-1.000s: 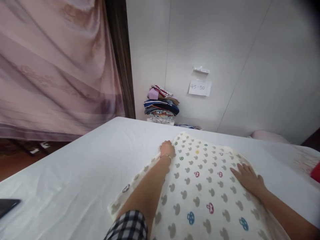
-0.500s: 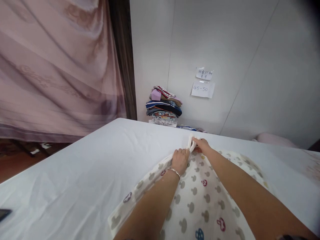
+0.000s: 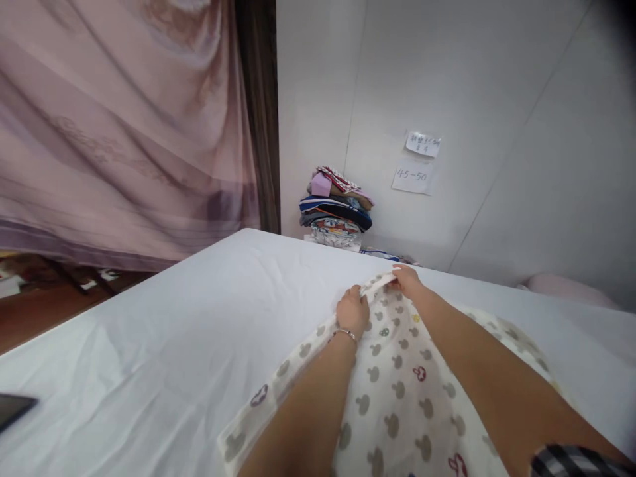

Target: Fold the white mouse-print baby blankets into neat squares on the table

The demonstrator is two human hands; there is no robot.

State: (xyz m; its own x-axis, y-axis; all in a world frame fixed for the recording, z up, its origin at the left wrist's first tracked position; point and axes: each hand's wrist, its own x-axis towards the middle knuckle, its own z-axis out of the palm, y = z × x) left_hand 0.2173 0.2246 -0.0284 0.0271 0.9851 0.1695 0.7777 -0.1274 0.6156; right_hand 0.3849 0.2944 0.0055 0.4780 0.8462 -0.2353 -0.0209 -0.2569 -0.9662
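Note:
A cream cloth (image 3: pixel 397 391) printed with grey and coloured mouse-head shapes lies on the white bed sheet (image 3: pixel 163 344) in front of me. My left hand (image 3: pixel 352 310), with a thin bracelet on the wrist, is closed on the cloth's far edge. My right hand (image 3: pixel 407 281) pinches the same far edge a little to the right, near the corner. Between the two hands the edge is lifted slightly off the bed. Both forearms stretch over the cloth.
A stack of folded clothes (image 3: pixel 336 209) sits against the white wall beyond the bed. Two paper notes (image 3: pixel 415 175) hang on the wall. A pink curtain (image 3: pixel 119 126) fills the left. A dark flat object (image 3: pixel 12 409) lies at the bed's left edge.
A second ago the right hand lay flat on the cloth at the right. It has moved to the far edge beside the left hand, and both now grip that edge.

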